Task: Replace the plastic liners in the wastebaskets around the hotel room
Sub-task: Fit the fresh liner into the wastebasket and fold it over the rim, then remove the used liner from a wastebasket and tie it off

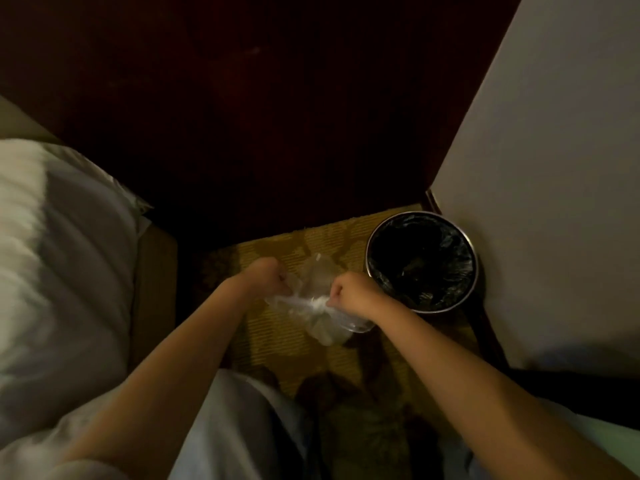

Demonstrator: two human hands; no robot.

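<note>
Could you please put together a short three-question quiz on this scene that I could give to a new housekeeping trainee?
1. True or false: the left hand and the right hand both grip the clear plastic bag.
2. Where does the wastebasket stand? A) on the bed. B) on the floor beside the wall. C) on a chair.
3. Fill in: crinkled ____ lines the inside of the wastebasket.
Key: 1 true; 2 B; 3 plastic.
</note>
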